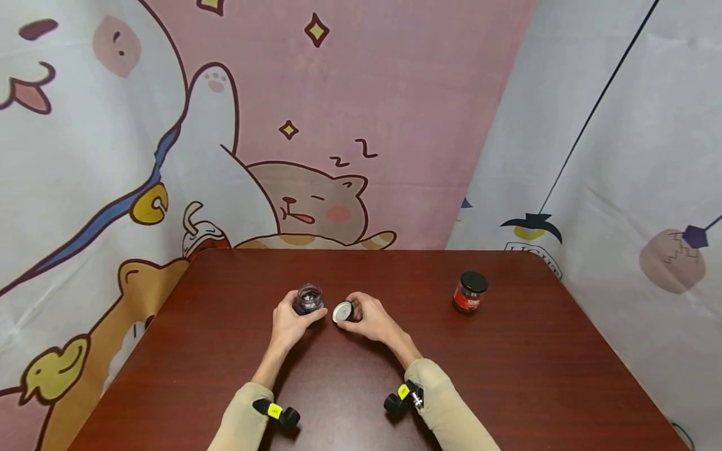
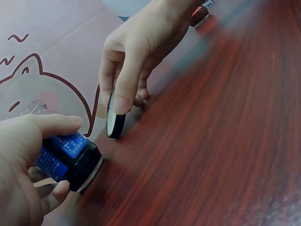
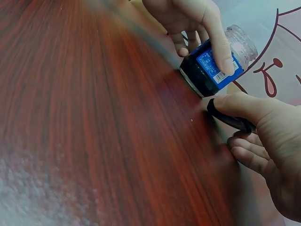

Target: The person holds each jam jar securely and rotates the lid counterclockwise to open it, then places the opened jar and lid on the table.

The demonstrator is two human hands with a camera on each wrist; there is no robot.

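My left hand (image 1: pixel 290 322) grips a small glass jar (image 1: pixel 309 299) around its side. A blue label (image 2: pixel 63 150) wraps the jar, its contents look dark, and its mouth is uncovered. Just to the right, my right hand (image 1: pixel 372 318) pinches a round lid (image 1: pixel 342 312) by its rim, thumb on one side and fingers on the other. The lid is black outside, and its white inner face shows in the head view. In the right wrist view the lid (image 3: pixel 230 117) is seen edge-on, close beside the jar's base.
A second jar (image 1: pixel 470 292) with a black lid and a red label stands upright on the brown wooden table (image 1: pixel 530 363), toward the back right. Behind the table's far edge hangs a cartoon-printed cloth (image 1: pixel 417 125).
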